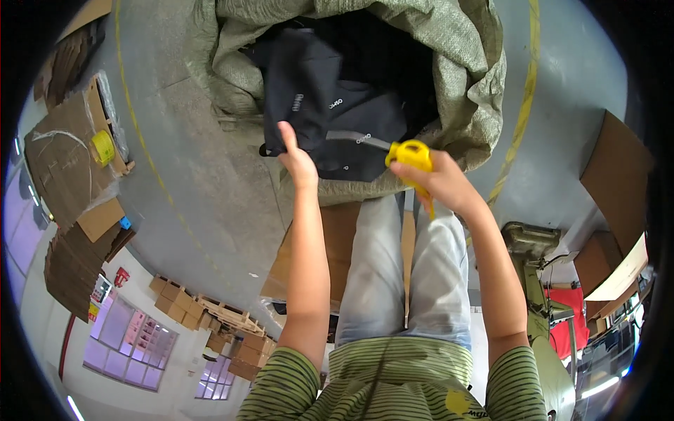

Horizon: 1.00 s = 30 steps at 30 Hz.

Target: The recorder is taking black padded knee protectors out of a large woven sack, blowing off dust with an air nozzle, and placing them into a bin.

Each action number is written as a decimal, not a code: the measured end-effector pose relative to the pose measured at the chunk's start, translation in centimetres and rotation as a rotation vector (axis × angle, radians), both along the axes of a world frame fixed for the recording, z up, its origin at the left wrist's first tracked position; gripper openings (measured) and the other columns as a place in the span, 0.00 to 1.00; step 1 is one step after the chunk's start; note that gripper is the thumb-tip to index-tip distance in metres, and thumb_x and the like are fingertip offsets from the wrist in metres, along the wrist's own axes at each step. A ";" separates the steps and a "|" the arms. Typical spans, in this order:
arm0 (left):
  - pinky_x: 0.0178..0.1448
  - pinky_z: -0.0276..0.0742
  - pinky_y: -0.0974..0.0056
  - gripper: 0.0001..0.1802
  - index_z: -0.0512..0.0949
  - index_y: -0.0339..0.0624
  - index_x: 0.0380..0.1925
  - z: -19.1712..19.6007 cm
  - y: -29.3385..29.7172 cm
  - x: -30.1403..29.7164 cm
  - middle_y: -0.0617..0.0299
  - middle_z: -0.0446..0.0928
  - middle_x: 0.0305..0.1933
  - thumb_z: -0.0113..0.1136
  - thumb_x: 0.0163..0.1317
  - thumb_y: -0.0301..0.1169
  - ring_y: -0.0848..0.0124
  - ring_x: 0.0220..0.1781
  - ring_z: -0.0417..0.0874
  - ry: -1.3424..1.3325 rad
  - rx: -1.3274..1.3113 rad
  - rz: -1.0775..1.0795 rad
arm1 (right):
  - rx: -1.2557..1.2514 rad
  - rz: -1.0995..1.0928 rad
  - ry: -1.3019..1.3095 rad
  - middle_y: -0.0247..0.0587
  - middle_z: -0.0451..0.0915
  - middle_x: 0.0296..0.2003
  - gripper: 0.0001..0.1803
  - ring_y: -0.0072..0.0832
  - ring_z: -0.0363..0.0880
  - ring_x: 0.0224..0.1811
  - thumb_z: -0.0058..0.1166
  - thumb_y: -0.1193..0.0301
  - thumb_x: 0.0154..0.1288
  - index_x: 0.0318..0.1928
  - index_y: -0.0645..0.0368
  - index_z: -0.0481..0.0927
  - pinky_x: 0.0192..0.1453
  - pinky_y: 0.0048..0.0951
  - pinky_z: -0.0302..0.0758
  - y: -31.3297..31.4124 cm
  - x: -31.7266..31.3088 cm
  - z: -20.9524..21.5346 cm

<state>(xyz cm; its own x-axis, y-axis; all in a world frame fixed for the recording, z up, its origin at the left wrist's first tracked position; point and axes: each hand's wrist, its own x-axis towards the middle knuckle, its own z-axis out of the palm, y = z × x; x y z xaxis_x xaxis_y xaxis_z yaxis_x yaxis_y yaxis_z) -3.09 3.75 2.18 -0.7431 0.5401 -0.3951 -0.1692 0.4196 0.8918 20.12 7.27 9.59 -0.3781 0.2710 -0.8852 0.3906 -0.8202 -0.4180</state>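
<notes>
Over the sack (pixel 463 84), right hand (pixel 439 184) gripping yellow tape dispenser (pixel 411 156), left hand (pixel 298 161) open beside it.

Grey concrete floor (pixel 210 196) with a yellow painted line (pixel 523 105); left of that line lie flattened cardboard sheets (pixel 60 161), further left windows (pixel 130 340) and stacked cartons (pixel 242 344)

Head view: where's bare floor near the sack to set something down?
Bare grey floor lies left of the woven sack, up to the flattened cardboard. A second strip runs right of the sack toward the cardboard box. It is crowded at the sack mouth: dark clothes, left hand, right hand holding a yellow tool.
</notes>
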 end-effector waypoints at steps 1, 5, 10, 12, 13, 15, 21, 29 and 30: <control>0.61 0.64 0.67 0.38 0.65 0.26 0.57 -1.4 -0.5 -2.5 0.53 0.69 0.59 0.52 0.62 0.53 0.66 0.58 0.71 -0.177 0.070 0.034 | 0.000 -0.002 0.014 0.33 0.73 0.16 0.23 0.20 0.69 0.11 0.60 0.53 0.56 0.35 0.63 0.77 0.17 0.24 0.66 0.0 -0.5 0.1; 0.62 0.65 0.62 0.38 0.64 0.34 0.59 -1.4 0.3 -2.5 0.57 0.68 0.60 0.46 0.62 0.57 0.63 0.58 0.71 -0.401 -0.031 -0.123 | 0.064 -0.158 -0.032 0.32 0.72 0.15 0.23 0.19 0.68 0.11 0.60 0.53 0.56 0.33 0.63 0.77 0.16 0.22 0.65 0.3 0.2 -0.7; 0.63 0.65 0.63 0.36 0.65 0.37 0.59 -1.2 1.6 -1.3 0.57 0.68 0.60 0.44 0.64 0.56 0.65 0.60 0.70 -0.456 -0.060 0.022 | 0.045 -0.088 -0.018 0.30 0.70 0.14 0.23 0.17 0.68 0.12 0.61 0.52 0.55 0.35 0.63 0.78 0.16 0.21 0.65 0.4 0.5 -0.3; 0.64 0.64 0.63 0.35 0.65 0.40 0.60 -1.9 1.4 -1.5 0.56 0.67 0.61 0.42 0.64 0.56 0.64 0.61 0.69 -0.417 -0.053 0.102 | 0.099 -0.082 -0.076 0.29 0.69 0.13 0.21 0.16 0.67 0.11 0.59 0.54 0.58 0.34 0.62 0.77 0.16 0.20 0.64 0.3 0.4 0.3; 0.64 0.63 0.62 0.34 0.64 0.42 0.61 -2.3 1.3 -1.7 0.56 0.67 0.61 0.40 0.65 0.56 0.64 0.61 0.68 -0.379 -0.041 0.178 | 0.130 -0.147 -0.146 0.29 0.69 0.12 0.19 0.15 0.66 0.11 0.58 0.57 0.60 0.33 0.62 0.77 0.15 0.19 0.63 0.6 0.3 0.6; 0.65 0.63 0.61 0.32 0.63 0.45 0.62 -2.7 1.0 -2.3 0.57 0.65 0.63 0.38 0.66 0.55 0.63 0.63 0.67 -0.593 0.028 0.201 | 0.015 0.068 -0.067 0.29 0.69 0.12 0.18 0.15 0.66 0.11 0.57 0.58 0.60 0.33 0.63 0.76 0.15 0.19 0.63 0.6 0.4 1.3; 0.65 0.61 0.61 0.32 0.62 0.47 0.63 -2.9 0.7 -0.2 0.59 0.64 0.64 0.40 0.65 0.55 0.63 0.64 0.65 -0.546 0.030 0.151 | 0.300 -0.013 -0.307 0.34 0.73 0.15 0.25 0.22 0.71 0.12 0.60 0.52 0.55 0.36 0.65 0.78 0.19 0.27 0.67 -0.1 0.3 -1.7; 0.63 0.67 0.58 0.32 0.65 0.46 0.60 -3.5 -0.3 -1.7 0.58 0.67 0.61 0.45 0.63 0.54 0.62 0.60 0.70 -0.635 0.185 0.102 | 0.275 0.044 -0.317 0.39 0.74 0.15 0.28 0.24 0.74 0.13 0.61 0.51 0.53 0.33 0.70 0.77 0.20 0.27 0.70 1.7 -0.1 -1.0; 0.62 0.68 0.58 0.31 0.66 0.46 0.60 -3.6 -0.5 -2.0 0.57 0.69 0.59 0.44 0.63 0.53 0.62 0.59 0.70 -0.606 0.153 0.114 | 0.185 0.051 -0.269 0.39 0.74 0.15 0.28 0.24 0.74 0.13 0.61 0.51 0.53 0.32 0.70 0.77 0.20 0.26 0.70 2.1 0.1 -0.1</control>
